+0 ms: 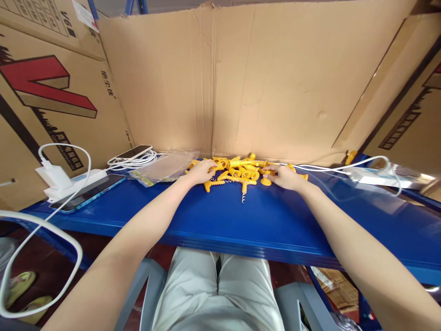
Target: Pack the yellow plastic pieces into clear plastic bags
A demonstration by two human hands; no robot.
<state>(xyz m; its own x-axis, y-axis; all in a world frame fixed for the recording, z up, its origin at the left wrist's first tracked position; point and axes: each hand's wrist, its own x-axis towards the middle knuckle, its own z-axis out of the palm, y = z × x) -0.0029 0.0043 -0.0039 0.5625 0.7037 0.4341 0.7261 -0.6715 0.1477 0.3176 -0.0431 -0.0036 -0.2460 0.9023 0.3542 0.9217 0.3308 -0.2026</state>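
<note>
A heap of yellow plastic corkscrew parts (246, 174) lies toward the back of the blue shelf top. Nearest me, a corkscrew piece (244, 186) with a yellow handle points its bare metal spiral my way. My left hand (203, 171) rests against the heap's left side, its fingers reaching over the yellow pieces and partly hidden among them. On the opposite side, my right hand (285, 177) touches the heap with fingers apart. A yellow cone-shaped piece (266, 181) sits by its fingertips. Neither hand visibly grips a piece.
Cardboard (275, 82) walls the back, with printed boxes at both sides. Left on the blue shelf (213, 216) are a clear plastic bag (165, 166), phones (91, 193), a power strip with a charger (55, 177) and white cables. Another white cable (344, 169) runs along the right.
</note>
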